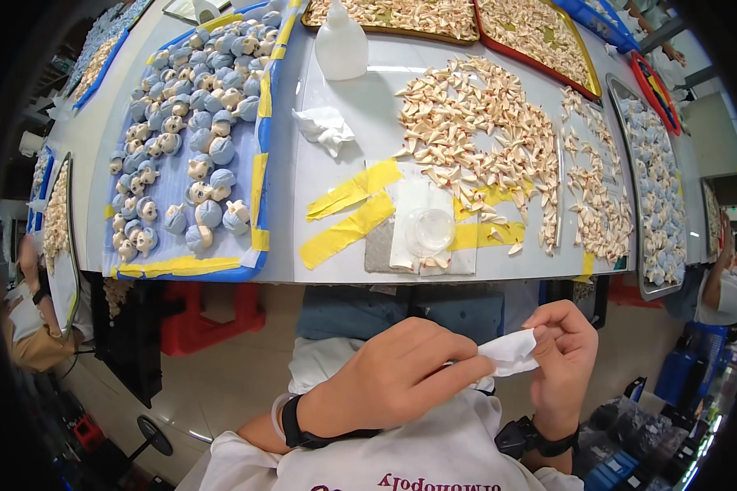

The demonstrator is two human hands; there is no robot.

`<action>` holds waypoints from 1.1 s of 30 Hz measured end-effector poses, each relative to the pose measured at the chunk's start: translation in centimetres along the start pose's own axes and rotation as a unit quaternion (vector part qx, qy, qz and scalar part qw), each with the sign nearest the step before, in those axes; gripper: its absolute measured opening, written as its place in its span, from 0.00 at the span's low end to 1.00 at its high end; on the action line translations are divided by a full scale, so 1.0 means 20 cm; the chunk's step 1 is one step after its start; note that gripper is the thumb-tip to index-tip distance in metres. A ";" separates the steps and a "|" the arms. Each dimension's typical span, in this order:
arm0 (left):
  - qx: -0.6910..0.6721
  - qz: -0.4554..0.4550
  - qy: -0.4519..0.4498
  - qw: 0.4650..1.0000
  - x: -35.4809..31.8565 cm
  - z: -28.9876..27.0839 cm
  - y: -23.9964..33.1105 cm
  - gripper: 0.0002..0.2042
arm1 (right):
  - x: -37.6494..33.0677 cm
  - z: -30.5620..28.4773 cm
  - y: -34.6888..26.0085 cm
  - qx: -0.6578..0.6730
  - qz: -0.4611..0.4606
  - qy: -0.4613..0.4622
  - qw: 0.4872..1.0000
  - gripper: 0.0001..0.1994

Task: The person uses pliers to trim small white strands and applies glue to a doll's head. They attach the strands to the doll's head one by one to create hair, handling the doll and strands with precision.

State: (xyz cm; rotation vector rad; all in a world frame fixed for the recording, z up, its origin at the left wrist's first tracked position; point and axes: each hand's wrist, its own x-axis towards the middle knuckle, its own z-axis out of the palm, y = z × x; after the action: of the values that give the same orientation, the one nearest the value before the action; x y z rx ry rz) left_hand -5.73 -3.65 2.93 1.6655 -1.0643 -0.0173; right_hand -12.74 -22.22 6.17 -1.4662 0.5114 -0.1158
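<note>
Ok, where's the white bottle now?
In the head view, the white bottle stands near the top, left of centre, right of the large blue tray and just beyond the crumpled white tissue.

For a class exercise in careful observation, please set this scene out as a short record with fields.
Left hand: grip on one end of a white wipe
Right hand: pinches the other end
Wipe state: creased, off the table; material unclear
Tabletop: pale squeeze bottle, crumpled wipe, small clear container, yellow tape
Loose pieces: many cream pointed pieces
Blue tray, at left: small blue-and-cream doll heads
</note>
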 end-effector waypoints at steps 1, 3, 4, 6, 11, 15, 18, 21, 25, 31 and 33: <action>0.006 0.001 -0.001 1.000 0.01 0.00 0.00 0.13 | 0.00 -0.01 0.00 -0.004 -0.003 -0.002 1.000 0.09; 0.027 0.006 -0.006 1.000 0.01 -0.01 0.00 0.13 | 0.01 -0.03 -0.01 0.015 0.004 -0.009 1.000 0.09; 0.036 0.009 -0.008 0.999 0.01 -0.02 0.00 0.13 | 0.01 -0.03 -0.01 0.036 0.012 -0.013 0.999 0.09; 0.042 0.047 -0.011 0.998 0.02 -0.02 -0.01 0.12 | 0.02 -0.04 -0.01 0.073 0.029 -0.024 0.997 0.09; 0.087 0.170 0.028 0.981 0.01 0.01 -0.02 0.06 | 0.04 -0.04 -0.06 0.092 0.061 -0.021 0.994 0.08; 0.174 0.195 0.014 0.965 0.04 -0.03 0.03 0.06 | 0.06 -0.04 -0.09 0.069 0.037 -0.041 0.996 0.09; 0.227 0.192 0.034 0.954 0.05 -0.05 0.02 0.10 | 0.06 -0.03 -0.15 0.028 0.051 -0.060 0.996 0.10; 0.232 0.177 0.044 0.956 0.07 -0.08 0.03 0.11 | 0.08 -0.02 -0.20 0.015 0.076 -0.145 0.986 0.12; 0.241 0.187 0.063 0.950 0.09 -0.09 0.02 0.15 | 0.12 0.00 -0.21 -0.103 0.067 -0.215 0.969 0.10; 0.230 0.210 0.034 0.950 0.08 -0.12 0.02 0.19 | 0.14 -0.03 -0.21 -0.088 0.047 -0.142 0.985 0.05; 0.232 0.219 0.040 0.947 0.07 -0.13 0.01 0.19 | 0.14 -0.06 -0.25 -0.055 0.021 -0.112 0.992 0.05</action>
State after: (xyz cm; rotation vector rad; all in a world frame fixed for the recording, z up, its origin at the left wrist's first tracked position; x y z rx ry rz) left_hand -3.63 -2.60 4.80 1.7797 -1.4307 0.6299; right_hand -9.58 -24.89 10.17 -1.5526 0.3705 0.1111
